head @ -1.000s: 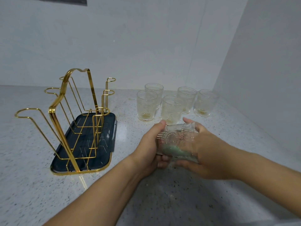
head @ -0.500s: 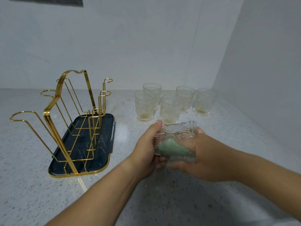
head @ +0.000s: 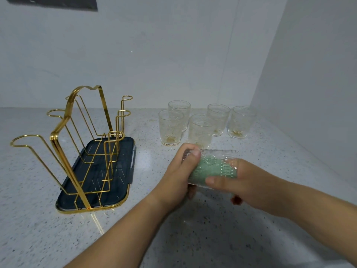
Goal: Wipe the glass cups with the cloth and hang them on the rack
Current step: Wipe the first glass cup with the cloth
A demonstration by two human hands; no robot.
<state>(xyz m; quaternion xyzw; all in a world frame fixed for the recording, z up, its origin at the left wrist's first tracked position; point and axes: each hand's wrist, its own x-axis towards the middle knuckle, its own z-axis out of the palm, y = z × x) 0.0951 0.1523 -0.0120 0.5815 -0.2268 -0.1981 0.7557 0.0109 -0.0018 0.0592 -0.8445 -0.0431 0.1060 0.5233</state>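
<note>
Glass cup (head: 212, 167), ribbed and lying sideways at lower centre, is gripped by the left hand (head: 176, 178) and pinched by the right hand (head: 251, 182), whose fingers blur behind glass with the green cloth (head: 209, 169); five matching cups (head: 171, 128) stand behind, and a gold wire rack (head: 77, 144) sits left.

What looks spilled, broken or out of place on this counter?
Nothing stands out. Five glass cups stand upright on the counter, the gold rack stands upright on its tray, and the left hand and right hand hold a sixth cup on its side with the green cloth inside.
</note>
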